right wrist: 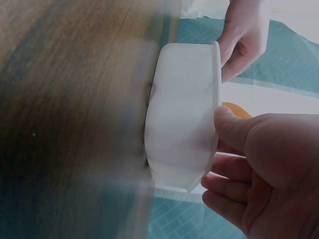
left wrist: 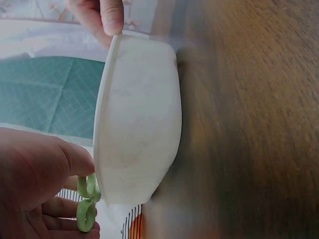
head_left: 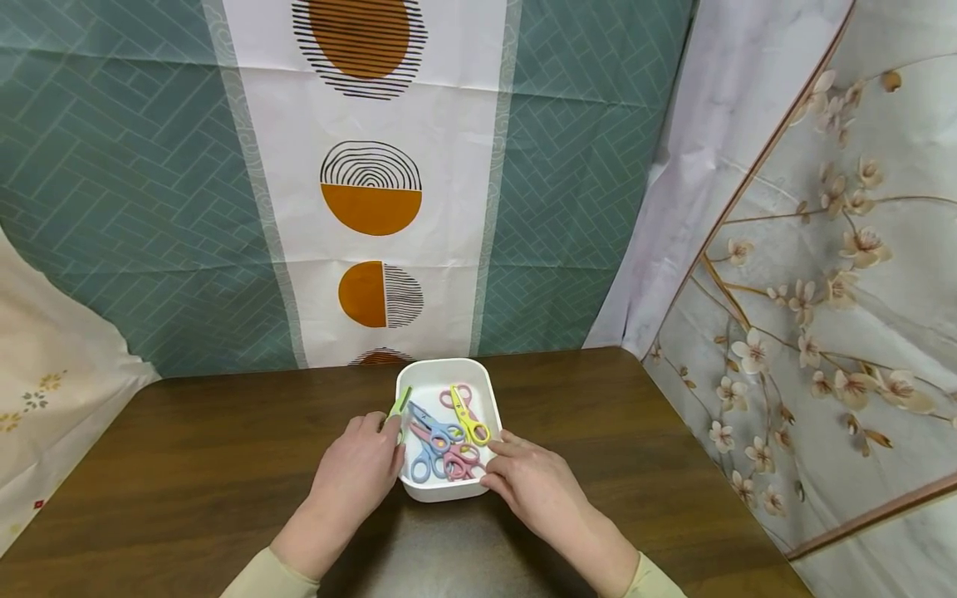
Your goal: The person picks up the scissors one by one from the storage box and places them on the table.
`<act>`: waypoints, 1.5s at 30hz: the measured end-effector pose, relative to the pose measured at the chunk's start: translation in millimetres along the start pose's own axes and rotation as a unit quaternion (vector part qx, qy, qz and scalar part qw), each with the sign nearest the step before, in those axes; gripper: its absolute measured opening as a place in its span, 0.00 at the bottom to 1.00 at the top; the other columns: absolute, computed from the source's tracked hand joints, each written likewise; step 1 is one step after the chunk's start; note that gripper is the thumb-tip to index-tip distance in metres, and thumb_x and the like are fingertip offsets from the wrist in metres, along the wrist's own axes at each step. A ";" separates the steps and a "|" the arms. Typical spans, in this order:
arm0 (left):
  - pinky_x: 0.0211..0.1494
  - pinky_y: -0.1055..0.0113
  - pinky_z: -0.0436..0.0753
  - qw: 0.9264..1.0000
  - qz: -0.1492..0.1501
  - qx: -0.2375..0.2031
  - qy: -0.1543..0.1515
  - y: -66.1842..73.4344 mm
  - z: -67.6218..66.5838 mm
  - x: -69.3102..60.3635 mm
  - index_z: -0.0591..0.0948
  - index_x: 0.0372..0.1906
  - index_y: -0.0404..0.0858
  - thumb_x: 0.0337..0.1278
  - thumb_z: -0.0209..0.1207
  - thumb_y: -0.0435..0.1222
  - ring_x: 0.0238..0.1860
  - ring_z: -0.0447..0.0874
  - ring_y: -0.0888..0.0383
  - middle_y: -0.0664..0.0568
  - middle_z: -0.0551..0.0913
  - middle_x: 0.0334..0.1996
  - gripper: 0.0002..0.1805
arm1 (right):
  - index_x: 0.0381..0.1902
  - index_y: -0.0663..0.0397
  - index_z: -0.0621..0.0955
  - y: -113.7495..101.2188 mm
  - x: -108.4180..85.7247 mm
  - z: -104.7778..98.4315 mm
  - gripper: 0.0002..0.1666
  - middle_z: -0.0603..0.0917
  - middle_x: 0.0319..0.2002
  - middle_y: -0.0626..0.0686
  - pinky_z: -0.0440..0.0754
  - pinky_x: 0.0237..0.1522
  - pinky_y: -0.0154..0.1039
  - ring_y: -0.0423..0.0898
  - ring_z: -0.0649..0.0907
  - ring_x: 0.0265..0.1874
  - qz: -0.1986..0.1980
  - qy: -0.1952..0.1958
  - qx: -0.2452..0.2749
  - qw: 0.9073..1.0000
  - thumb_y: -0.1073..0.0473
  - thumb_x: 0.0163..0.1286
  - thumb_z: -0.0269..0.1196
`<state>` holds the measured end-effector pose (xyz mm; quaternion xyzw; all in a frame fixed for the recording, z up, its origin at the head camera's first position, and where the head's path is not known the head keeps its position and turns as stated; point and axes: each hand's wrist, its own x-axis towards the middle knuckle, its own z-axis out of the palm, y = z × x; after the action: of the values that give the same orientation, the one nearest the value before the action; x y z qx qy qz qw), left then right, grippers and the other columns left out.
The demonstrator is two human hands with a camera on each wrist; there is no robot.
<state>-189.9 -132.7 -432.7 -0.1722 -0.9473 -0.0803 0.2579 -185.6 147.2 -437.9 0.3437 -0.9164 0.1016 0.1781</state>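
Observation:
A white container (head_left: 447,492) (left wrist: 139,109) (right wrist: 182,104) holds several small scissors: yellow scissors (head_left: 477,430), blue scissors (head_left: 446,432) and pink scissors (head_left: 465,453) lie overlapping inside. At its left side my left hand (head_left: 359,467) (left wrist: 42,169) (right wrist: 249,37) has green scissors (head_left: 399,402) (left wrist: 85,215) between thumb and fingers, blades up and handle loops near the rim. My right hand (head_left: 538,486) (right wrist: 269,162) (left wrist: 102,17) grips the right rim, thumb on the near side and fingers curled at the edge. The fingers partly cover the rim.
The container stands on a dark brown wooden table (head_left: 224,465), toward its back edge. Behind hangs a green and white patterned cloth (head_left: 553,208); a flowered cloth (head_left: 822,332) hangs along the right, and a cream cloth (head_left: 52,374) along the left.

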 end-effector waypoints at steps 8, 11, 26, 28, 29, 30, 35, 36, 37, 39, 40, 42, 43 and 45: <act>0.41 0.46 0.90 1.000 -0.009 -0.015 -0.011 -1.1 -2.8 -0.9 0.87 0.55 0.30 0.61 0.78 0.34 0.43 0.85 0.39 0.35 0.86 0.43 0.20 | 0.41 0.46 0.94 0.6 0.0 0.8 0.07 0.91 0.59 0.56 0.85 0.65 0.49 0.53 0.86 0.67 0.005 -0.004 0.003 1.000 0.51 0.74 0.76; 0.40 0.46 0.90 1.000 -0.011 -0.012 -0.006 -2.5 -2.9 -1.5 0.87 0.55 0.29 0.62 0.77 0.34 0.44 0.84 0.38 0.35 0.86 0.44 0.20 | 0.41 0.46 0.94 0.4 -0.2 0.7 0.07 0.91 0.59 0.56 0.85 0.65 0.49 0.53 0.86 0.67 0.005 -0.004 0.003 1.000 0.51 0.74 0.76; 0.43 0.39 0.90 0.999 -0.036 -0.015 0.021 -22.6 1.2 -9.2 0.83 0.59 0.27 0.60 0.76 0.30 0.50 0.85 0.31 0.30 0.84 0.48 0.24 | 0.39 0.48 0.93 0.4 -0.1 -0.5 0.08 0.91 0.60 0.57 0.85 0.65 0.51 0.54 0.86 0.67 0.010 -0.001 0.009 1.000 0.51 0.74 0.76; 0.42 0.39 0.90 0.999 -0.040 -0.016 0.023 -25.2 0.9 -10.4 0.83 0.59 0.27 0.60 0.75 0.29 0.50 0.84 0.31 0.30 0.84 0.48 0.23 | 0.39 0.48 0.93 0.5 0.0 -0.6 0.08 0.91 0.60 0.57 0.85 0.65 0.51 0.54 0.86 0.67 0.010 -0.001 0.009 1.000 0.50 0.74 0.76; 0.42 0.39 0.90 0.999 -0.042 -0.016 0.025 -26.2 0.4 -11.2 0.83 0.59 0.28 0.61 0.75 0.29 0.50 0.84 0.30 0.30 0.84 0.48 0.23 | 0.40 0.48 0.93 0.4 -0.1 -0.7 0.08 0.91 0.60 0.57 0.85 0.65 0.50 0.54 0.86 0.67 0.010 -0.001 0.010 1.000 0.50 0.74 0.76; 0.42 0.39 0.90 0.999 -0.044 -0.016 0.027 -27.3 -0.2 -12.1 0.83 0.58 0.28 0.61 0.74 0.29 0.50 0.84 0.30 0.30 0.84 0.48 0.22 | 0.40 0.48 0.93 0.4 -0.1 -0.8 0.09 0.91 0.60 0.57 0.85 0.65 0.50 0.54 0.86 0.67 0.010 -0.001 0.010 1.000 0.50 0.74 0.76; 0.41 0.37 0.89 0.998 -0.048 -0.014 0.034 -37.1 0.5 -16.6 0.83 0.57 0.28 0.60 0.74 0.28 0.49 0.84 0.30 0.31 0.84 0.47 0.21 | 0.40 0.48 0.94 -0.1 -0.7 -1.1 0.08 0.91 0.60 0.56 0.85 0.65 0.50 0.53 0.87 0.67 0.008 -0.003 0.007 1.000 0.50 0.73 0.76; 0.40 0.37 0.89 0.998 -0.049 -0.014 0.035 -39.0 0.7 -17.7 0.83 0.56 0.28 0.60 0.74 0.28 0.49 0.84 0.30 0.31 0.84 0.46 0.21 | 0.40 0.48 0.94 0.0 -0.7 -1.1 0.08 0.91 0.60 0.56 0.85 0.65 0.50 0.53 0.87 0.67 0.008 -0.003 0.006 1.000 0.50 0.73 0.76; 0.39 0.37 0.89 0.998 -0.049 -0.014 0.036 -40.9 1.0 -18.8 0.83 0.56 0.28 0.60 0.74 0.28 0.48 0.84 0.30 0.31 0.84 0.46 0.20 | 0.40 0.48 0.94 0.1 -0.7 -1.0 0.09 0.91 0.60 0.56 0.85 0.65 0.50 0.53 0.87 0.67 0.009 -0.003 0.005 1.000 0.50 0.73 0.76; 0.37 0.37 0.88 0.998 -0.052 -0.013 0.036 -44.7 1.7 -21.2 0.82 0.55 0.28 0.60 0.74 0.27 0.48 0.84 0.29 0.31 0.83 0.46 0.20 | 0.40 0.48 0.94 0.3 -0.5 -1.0 0.09 0.91 0.60 0.56 0.85 0.65 0.50 0.53 0.87 0.67 0.010 -0.002 0.003 1.000 0.50 0.73 0.76; 0.36 0.37 0.88 0.998 -0.053 -0.013 0.036 -46.6 2.0 -22.5 0.82 0.55 0.28 0.60 0.73 0.27 0.48 0.84 0.29 0.31 0.83 0.46 0.19 | 0.41 0.48 0.94 0.4 -0.4 -0.9 0.10 0.91 0.60 0.56 0.85 0.65 0.50 0.53 0.86 0.67 0.011 -0.003 0.004 1.000 0.49 0.74 0.76; 0.35 0.37 0.88 0.998 -0.059 -0.013 0.032 -50.0 2.4 -24.9 0.82 0.55 0.28 0.61 0.73 0.27 0.49 0.84 0.29 0.31 0.83 0.46 0.19 | 0.42 0.48 0.94 0.5 -0.1 -0.8 0.10 0.91 0.60 0.56 0.85 0.65 0.50 0.53 0.86 0.67 0.012 -0.004 0.002 1.000 0.49 0.74 0.76; 0.35 0.37 0.88 0.998 -0.060 -0.012 0.030 -52.0 2.9 -25.9 0.82 0.56 0.28 0.61 0.73 0.28 0.49 0.84 0.28 0.31 0.83 0.46 0.20 | 0.42 0.49 0.94 0.4 -0.1 -0.7 0.10 0.91 0.60 0.56 0.85 0.65 0.50 0.53 0.86 0.67 0.011 -0.004 0.002 1.000 0.50 0.74 0.76; 0.35 0.37 0.88 0.998 -0.063 -0.010 0.025 -55.8 3.7 -27.7 0.83 0.57 0.27 0.61 0.73 0.28 0.49 0.84 0.28 0.31 0.83 0.47 0.21 | 0.43 0.48 0.94 0.4 0.3 -0.5 0.09 0.91 0.60 0.56 0.85 0.65 0.50 0.53 0.86 0.67 0.011 -0.004 0.002 1.000 0.50 0.74 0.76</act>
<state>-189.7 -191.5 -453.7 -0.1124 -0.9487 -0.1102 0.2740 -185.9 147.4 -437.4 0.3339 -0.9208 0.1041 0.1724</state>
